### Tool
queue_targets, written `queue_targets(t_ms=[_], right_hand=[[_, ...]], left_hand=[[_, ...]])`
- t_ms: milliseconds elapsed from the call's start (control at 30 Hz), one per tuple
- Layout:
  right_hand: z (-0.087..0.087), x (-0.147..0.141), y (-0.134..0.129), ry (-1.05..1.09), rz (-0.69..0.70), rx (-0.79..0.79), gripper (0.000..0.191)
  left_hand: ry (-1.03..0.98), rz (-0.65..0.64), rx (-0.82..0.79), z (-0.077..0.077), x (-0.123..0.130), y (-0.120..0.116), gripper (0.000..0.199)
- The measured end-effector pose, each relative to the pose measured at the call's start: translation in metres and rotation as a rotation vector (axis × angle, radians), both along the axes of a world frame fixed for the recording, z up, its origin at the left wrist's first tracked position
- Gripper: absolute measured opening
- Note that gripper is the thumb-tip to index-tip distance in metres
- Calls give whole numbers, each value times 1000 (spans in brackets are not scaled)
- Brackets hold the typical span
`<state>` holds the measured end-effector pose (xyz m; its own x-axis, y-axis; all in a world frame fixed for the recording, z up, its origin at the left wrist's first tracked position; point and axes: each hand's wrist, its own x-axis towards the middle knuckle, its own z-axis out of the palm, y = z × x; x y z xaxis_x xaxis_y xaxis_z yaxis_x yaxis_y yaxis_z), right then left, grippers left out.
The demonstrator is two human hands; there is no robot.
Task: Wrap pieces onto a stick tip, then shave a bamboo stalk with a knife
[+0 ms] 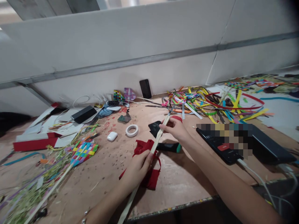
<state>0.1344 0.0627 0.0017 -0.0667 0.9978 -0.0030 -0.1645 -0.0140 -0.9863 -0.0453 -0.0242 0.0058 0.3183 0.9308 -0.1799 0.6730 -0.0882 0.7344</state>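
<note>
A long pale strip or stick (157,140) runs diagonally from the table's front edge up toward the middle. My left hand (140,162) is closed round its middle, above red cloth (151,179) on the table. Nearer its upper end, my right hand (172,127) pinches the same strip between thumb and fingers. Something red shows just behind the right fingers. A black-and-green handle (169,147) lies below the right hand, and a black piece (154,128) lies beside the strip. What the far tip joins is hard to make out.
White tape roll (132,130) and earphone case (112,136) lie left of centre. A woven colourful piece (84,152) sits among shavings at left. Coloured strips (187,101) pile up at back right. A phone (145,89) leans on the wall; another phone (217,146) and black box (268,146) lie right.
</note>
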Motion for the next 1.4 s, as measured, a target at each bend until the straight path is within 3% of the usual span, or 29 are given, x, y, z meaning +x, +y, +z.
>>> queue_targets(t_ms=[200,667,767,1000,1400], right_hand=[[6,-1,-1,81,-16,-53,36],[5,21,12,270,-155,-112,44],[7,18,10,293,-122,-120,46],[3,3,0,152,152,-131,38],[5,0,-1,137,123,-134,42]], left_hand=[[-21,8,12,7,4,-2,39],[-9,-48,1,6,3,-3,39],[-49,-3,0,6,3,-3,40],[-142,120,-16,1,0,-2,41],[-145,110,-60,1,0,-1,42]])
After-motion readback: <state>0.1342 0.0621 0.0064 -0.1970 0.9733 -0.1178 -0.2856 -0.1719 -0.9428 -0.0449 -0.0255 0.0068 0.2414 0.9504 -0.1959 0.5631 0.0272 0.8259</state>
